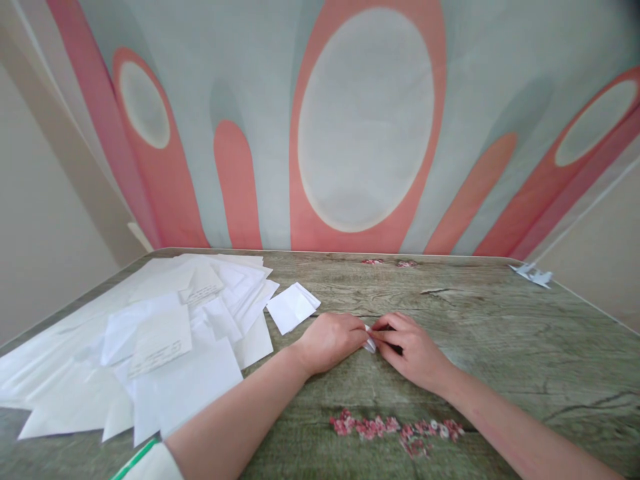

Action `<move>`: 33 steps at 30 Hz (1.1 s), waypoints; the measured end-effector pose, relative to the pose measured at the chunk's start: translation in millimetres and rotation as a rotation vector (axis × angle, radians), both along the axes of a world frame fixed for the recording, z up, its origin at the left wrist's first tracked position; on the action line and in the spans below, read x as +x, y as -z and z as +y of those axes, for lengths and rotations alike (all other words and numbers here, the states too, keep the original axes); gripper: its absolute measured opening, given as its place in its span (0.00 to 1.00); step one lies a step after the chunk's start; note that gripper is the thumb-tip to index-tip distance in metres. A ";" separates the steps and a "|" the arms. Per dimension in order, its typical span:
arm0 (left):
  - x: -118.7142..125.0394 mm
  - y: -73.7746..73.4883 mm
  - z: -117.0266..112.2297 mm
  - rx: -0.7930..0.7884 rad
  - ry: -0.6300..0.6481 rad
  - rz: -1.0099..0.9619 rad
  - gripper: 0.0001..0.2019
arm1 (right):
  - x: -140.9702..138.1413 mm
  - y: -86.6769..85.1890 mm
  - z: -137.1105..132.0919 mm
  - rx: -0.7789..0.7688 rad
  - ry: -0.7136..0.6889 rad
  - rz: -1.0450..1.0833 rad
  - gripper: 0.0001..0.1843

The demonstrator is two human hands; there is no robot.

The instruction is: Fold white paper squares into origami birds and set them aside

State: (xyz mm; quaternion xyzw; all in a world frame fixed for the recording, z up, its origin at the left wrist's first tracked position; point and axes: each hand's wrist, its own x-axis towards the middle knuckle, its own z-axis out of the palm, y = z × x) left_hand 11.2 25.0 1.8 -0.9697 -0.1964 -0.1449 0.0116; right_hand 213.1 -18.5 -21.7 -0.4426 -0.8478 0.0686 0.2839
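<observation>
Between my two hands, near the middle of the table, is a small piece of folded white paper point(370, 343). My left hand point(331, 341) lies over its left side, with the fingers closed on it and covering most of it. From the right, my right hand point(407, 347) pinches the paper with thumb and fingertips. Only a narrow strip shows between the fingers, so its full shape is hidden. Just beyond my left hand lie small white paper squares point(293, 308), flat on the wood and touching neither hand.
A large heap of loose white sheets point(185, 393) covers the left of the wood-grain table point(500, 333); some carry print. At the far right edge sits a folded white paper piece point(533, 275). Pink flower print point(370, 427) marks the near tabletop. A patterned backdrop point(273, 200) stands behind.
</observation>
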 end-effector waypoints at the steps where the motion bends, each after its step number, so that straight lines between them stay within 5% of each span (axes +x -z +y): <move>1: -0.9 1.5 1.4 -0.049 -0.021 -0.040 0.11 | -0.1 -0.3 -0.2 0.005 0.001 0.006 0.11; 6: -3.2 7.9 9.4 -0.213 -0.051 -0.178 0.09 | -0.8 -1.4 -2.2 0.011 0.011 0.024 0.12; 23: -1.8 7.5 9.3 -0.192 -0.143 -0.162 0.09 | -4.0 5.3 7.7 0.000 0.079 0.046 0.10; 33: 1.7 -4.3 -25.1 -0.050 -0.305 -0.037 0.08 | -4.5 4.5 7.7 0.020 0.072 0.023 0.10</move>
